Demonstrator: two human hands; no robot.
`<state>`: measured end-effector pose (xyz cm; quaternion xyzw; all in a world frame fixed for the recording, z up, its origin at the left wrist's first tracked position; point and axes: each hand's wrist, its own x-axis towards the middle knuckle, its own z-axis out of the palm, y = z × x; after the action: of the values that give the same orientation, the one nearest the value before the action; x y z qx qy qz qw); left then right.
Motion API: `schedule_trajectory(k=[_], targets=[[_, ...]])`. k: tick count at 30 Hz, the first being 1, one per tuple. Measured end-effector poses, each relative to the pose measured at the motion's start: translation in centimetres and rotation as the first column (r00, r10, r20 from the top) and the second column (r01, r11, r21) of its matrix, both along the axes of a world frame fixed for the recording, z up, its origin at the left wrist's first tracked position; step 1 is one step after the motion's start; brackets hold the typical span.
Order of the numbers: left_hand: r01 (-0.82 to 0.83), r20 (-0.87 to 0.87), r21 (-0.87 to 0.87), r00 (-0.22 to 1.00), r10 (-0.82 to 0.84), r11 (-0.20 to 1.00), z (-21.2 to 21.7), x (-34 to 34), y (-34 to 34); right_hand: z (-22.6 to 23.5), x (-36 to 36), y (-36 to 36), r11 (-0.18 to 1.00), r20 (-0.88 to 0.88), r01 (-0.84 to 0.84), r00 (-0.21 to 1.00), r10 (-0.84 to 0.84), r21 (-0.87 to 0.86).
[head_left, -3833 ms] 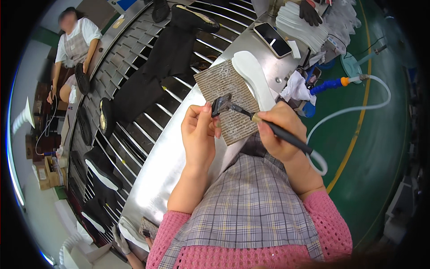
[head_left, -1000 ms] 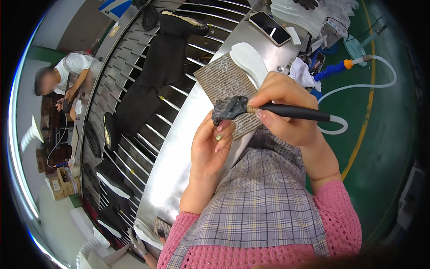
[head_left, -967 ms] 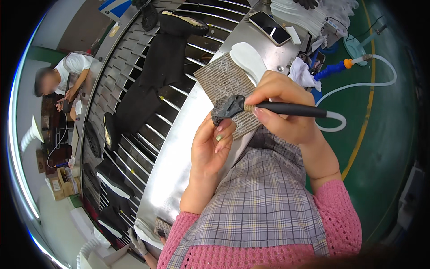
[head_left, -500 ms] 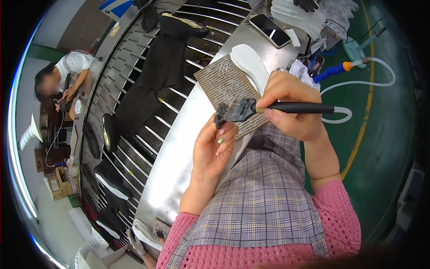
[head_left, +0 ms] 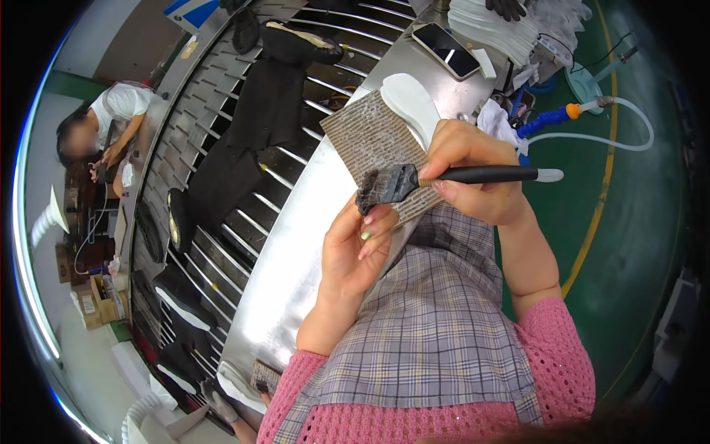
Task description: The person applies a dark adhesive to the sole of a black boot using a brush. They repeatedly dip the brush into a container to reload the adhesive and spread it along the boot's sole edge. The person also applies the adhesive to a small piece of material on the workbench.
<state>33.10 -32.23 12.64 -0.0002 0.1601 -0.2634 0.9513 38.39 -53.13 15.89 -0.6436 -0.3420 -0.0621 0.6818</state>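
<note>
In my right hand is a brush with a black handle and a flat dark head. Its handle lies nearly level, and the thin greyish bristles point left. My left hand is closed at the bristle ends, its thumb and fingertips pinching a dark fuzzy clump. Whether the clump is part of the bristles or stuck to them, I cannot tell. Beneath both hands lies a brown ridged board streaked with whitish residue. A white insole-shaped piece rests across the board's far right edge.
A phone lies on the metal table. On the left, a slatted conveyor carries black shoes or boots. A blue jointed hose with a white tube is at right. Another person sits across the conveyor; a gloved hand shows lower left.
My right hand and the brush have shifted slightly left, and the handle end has tilted up a little. The left hand keeps its pinch at the bristle ends.
</note>
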Motion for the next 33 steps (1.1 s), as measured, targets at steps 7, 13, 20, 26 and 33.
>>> schedule_trajectory(k=[7,13,20,26,33], targets=[[-0.027,0.067,0.150,0.998,0.017,0.988,-0.1,0.2,-0.1,1.4,-0.4,-0.1,0.984,0.104,0.120,0.989,-0.107,-0.131],[-0.058,0.065,0.138,0.997,0.049,0.989,-0.5,0.5,-0.6,1.7,-0.5,-0.4,0.971,0.038,0.166,0.986,-0.162,-0.172],[-0.140,0.079,0.281,0.989,0.122,0.949,-0.7,1.0,-1.9,2.3,-2.9,2.0,0.900,-0.227,0.436,0.873,-0.431,-0.030],[-0.213,0.206,0.454,0.970,0.131,0.865,-0.1,1.0,-3.0,0.2,-3.7,3.0,0.851,0.150,0.520,0.849,-0.507,-0.072],[-0.291,0.317,0.293,0.928,0.194,0.911,-1.0,1.1,-3.5,-1.1,-3.8,4.3,0.817,-0.255,0.558,0.819,-0.514,0.146]])
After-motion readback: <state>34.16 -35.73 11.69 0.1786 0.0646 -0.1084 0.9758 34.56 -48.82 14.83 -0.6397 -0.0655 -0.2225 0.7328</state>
